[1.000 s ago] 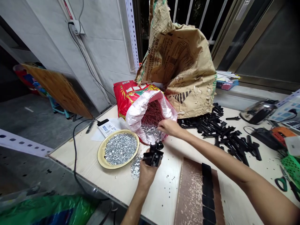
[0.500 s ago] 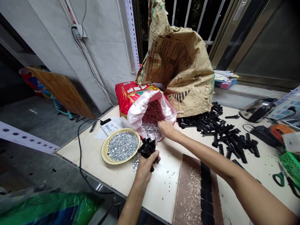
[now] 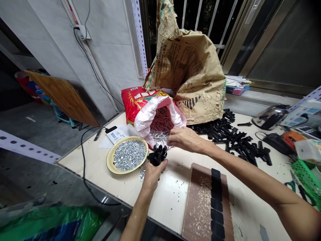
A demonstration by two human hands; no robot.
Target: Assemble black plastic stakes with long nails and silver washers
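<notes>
My left hand (image 3: 152, 174) is closed around a bundle of black plastic parts (image 3: 157, 154), their ends pointing up. My right hand (image 3: 184, 139) is pinched just above the bundle, in front of the sack mouth; what its fingertips hold, if anything, is too small to tell. Behind it the red sack (image 3: 132, 100), its white lining folded back, holds reddish-brown nail-like pieces (image 3: 162, 120). Silvery pins (image 3: 159, 136) lie at its lip. Left of the bundle stands a cream dish (image 3: 109, 163) full of small metal washers (image 3: 130, 154).
More black plastic parts (image 3: 247, 147) lie piled at the right, before a big brown paper sack (image 3: 205, 103). A brown board (image 3: 198, 204) carries a row of black pieces (image 3: 217, 214). Scissors (image 3: 291, 185), a green basket (image 3: 304, 177) and a kettle (image 3: 271, 117) stand further right.
My right hand has drawn back from the sack's lip and come nearer the bundle in my left hand. The bundle has tipped more upright. The view has shifted slightly.
</notes>
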